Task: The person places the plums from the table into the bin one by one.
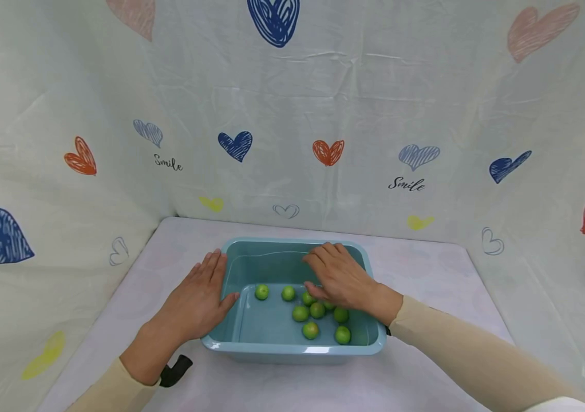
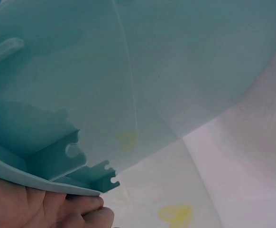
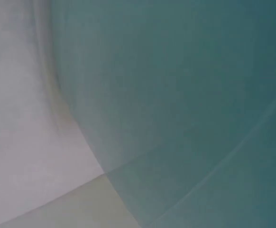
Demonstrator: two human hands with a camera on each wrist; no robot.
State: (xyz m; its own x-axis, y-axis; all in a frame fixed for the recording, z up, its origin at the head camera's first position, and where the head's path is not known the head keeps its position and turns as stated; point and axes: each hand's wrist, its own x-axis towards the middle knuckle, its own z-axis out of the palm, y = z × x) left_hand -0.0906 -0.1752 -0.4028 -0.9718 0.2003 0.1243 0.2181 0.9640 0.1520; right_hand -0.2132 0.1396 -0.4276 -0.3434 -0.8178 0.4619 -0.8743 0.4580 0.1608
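Observation:
A light-blue plastic basin [image 1: 297,347] stands on the table with several small, round green fruits like limes [image 1: 300,313] on its floor, mostly toward the right side. My left hand [image 1: 194,297] rests on the basin's left rim, fingers straight along the outside and thumb just over the edge. In the left wrist view, fingers [image 2: 86,209] show right under the rim. Over the right half of the basin is my right hand [image 1: 341,277], palm down with loosely bent fingers, thumb apart and close above the fruits. It partly covers some fruits; no fruit shows between thumb and fingers.
The white table [image 1: 416,263] carries the basin near its middle. Behind and at both sides hangs a pale curtain [image 1: 354,97] printed with hearts and "Smile". A black strap piece [image 1: 176,372] sticks out at the left wrist.

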